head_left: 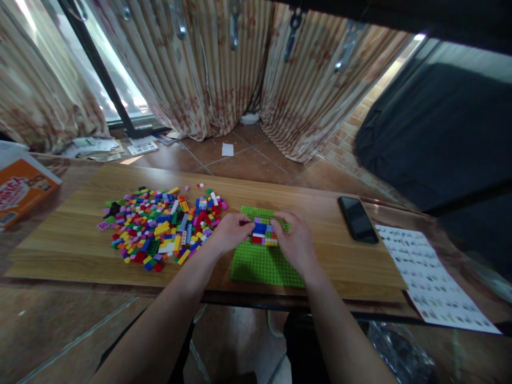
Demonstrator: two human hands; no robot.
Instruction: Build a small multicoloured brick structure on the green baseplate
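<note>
A small build of toy building bricks, in blue, red, white, lavender and yellow, sits over the upper part of a green studded baseplate. My left hand is closed, its thumb and fingertips pinched at the build's left edge. From the other side, my right hand holds the build's right edge, thumb against the bricks and fingers curled around behind. The fingertips hide parts of both edges. Whether a separate small brick is between my left fingertips is too small to tell.
A wide heap of loose mixed bricks lies left on the wooden board. A black phone rests at the right, beside a printed sheet. An orange and white box stands far left. Metal clips hang overhead.
</note>
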